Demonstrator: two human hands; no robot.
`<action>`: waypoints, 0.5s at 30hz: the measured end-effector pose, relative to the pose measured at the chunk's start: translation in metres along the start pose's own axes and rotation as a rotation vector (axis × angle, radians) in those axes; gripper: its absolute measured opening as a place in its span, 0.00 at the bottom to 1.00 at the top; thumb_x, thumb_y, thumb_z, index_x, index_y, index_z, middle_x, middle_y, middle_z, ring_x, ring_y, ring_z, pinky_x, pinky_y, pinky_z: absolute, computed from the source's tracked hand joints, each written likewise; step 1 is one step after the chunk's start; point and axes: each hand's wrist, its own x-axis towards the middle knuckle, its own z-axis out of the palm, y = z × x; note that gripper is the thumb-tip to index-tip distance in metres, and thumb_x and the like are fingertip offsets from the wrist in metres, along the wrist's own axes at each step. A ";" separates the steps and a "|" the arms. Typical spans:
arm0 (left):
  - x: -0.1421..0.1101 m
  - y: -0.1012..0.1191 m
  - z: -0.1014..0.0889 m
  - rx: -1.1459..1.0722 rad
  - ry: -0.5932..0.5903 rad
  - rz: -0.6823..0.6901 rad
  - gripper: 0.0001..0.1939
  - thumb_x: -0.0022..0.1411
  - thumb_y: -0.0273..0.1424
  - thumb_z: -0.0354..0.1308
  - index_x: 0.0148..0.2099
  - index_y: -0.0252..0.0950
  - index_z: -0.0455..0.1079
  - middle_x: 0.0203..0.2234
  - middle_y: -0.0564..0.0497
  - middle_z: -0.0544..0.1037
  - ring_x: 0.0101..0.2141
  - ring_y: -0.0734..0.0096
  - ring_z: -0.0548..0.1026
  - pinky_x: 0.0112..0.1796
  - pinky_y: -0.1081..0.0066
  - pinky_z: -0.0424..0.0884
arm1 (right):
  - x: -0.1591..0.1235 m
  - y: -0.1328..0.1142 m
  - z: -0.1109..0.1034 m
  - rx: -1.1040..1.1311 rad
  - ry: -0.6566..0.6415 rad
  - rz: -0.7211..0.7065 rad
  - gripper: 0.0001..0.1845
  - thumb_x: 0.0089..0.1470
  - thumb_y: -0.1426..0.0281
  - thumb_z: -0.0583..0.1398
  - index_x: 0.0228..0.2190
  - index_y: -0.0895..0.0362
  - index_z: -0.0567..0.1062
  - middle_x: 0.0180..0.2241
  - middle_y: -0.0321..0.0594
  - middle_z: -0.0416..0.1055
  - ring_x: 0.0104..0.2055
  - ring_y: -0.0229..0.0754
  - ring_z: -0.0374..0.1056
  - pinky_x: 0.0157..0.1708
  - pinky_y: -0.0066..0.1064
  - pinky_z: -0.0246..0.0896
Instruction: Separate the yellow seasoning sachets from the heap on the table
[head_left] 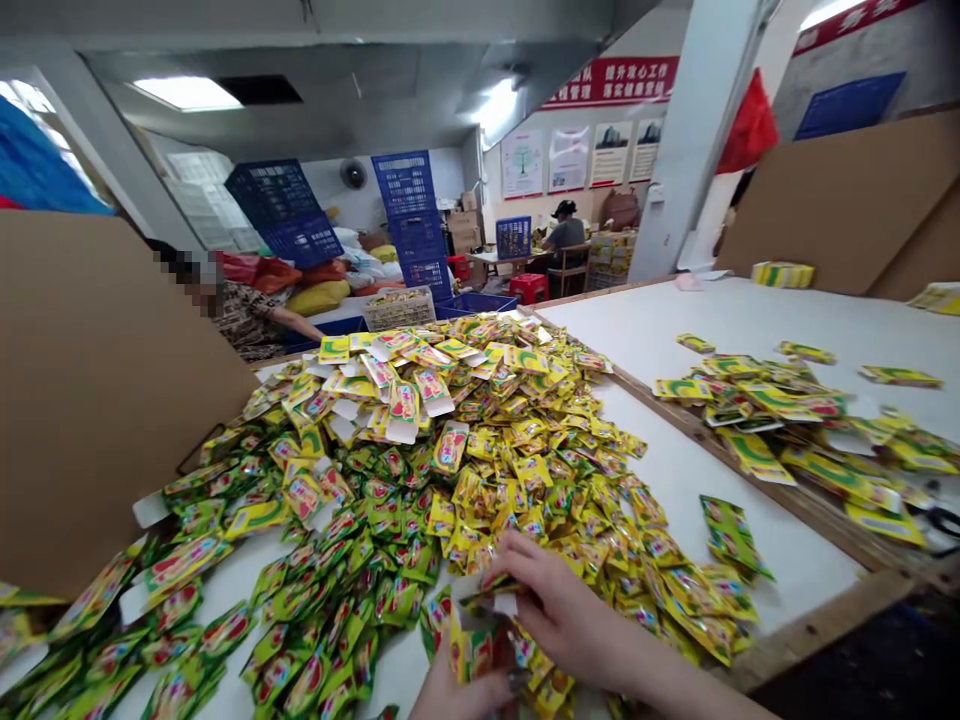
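Observation:
A big heap of small yellow-and-green packets covers the white table. At the near edge my left hand grips a small bundle of packets with a white card flap. My right hand reaches in from the right, its fingers curled onto the top of that same bundle. Greener packets spread to the left; flat printed cards lie on the far part of the heap.
A tall brown cardboard sheet stands at the left. A second table to the right holds more packets and cardboard. A person sits behind the heap at left; another sits far back. Blue crates are stacked behind.

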 end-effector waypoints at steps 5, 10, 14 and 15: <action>-0.013 -0.012 -0.006 0.082 0.011 0.108 0.21 0.41 0.26 0.63 0.42 0.38 0.69 0.38 0.48 0.74 0.44 0.56 0.70 0.47 0.61 0.63 | -0.015 -0.013 -0.014 -0.111 -0.411 0.106 0.24 0.44 0.83 0.51 0.43 0.54 0.68 0.42 0.42 0.66 0.42 0.42 0.65 0.41 0.31 0.60; -0.019 -0.002 -0.012 -0.026 -0.125 -0.048 0.28 0.38 0.25 0.64 0.46 0.38 0.66 0.39 0.48 0.74 0.43 0.55 0.71 0.48 0.59 0.62 | -0.026 0.004 -0.011 0.032 -0.115 0.113 0.17 0.47 0.81 0.50 0.35 0.53 0.71 0.34 0.38 0.69 0.37 0.39 0.66 0.38 0.29 0.60; -0.013 0.006 -0.003 0.070 -0.198 0.038 0.34 0.39 0.25 0.64 0.51 0.38 0.62 0.40 0.49 0.73 0.43 0.56 0.71 0.46 0.62 0.64 | -0.028 0.003 0.002 0.067 -0.199 0.059 0.15 0.55 0.74 0.49 0.31 0.52 0.75 0.30 0.39 0.73 0.34 0.39 0.68 0.34 0.28 0.61; -0.011 0.006 0.001 0.093 -0.218 0.038 0.35 0.40 0.26 0.64 0.53 0.38 0.59 0.40 0.48 0.73 0.44 0.56 0.71 0.46 0.62 0.65 | -0.029 0.001 0.004 0.067 -0.238 0.072 0.15 0.56 0.72 0.49 0.32 0.51 0.75 0.31 0.39 0.73 0.34 0.39 0.69 0.34 0.28 0.62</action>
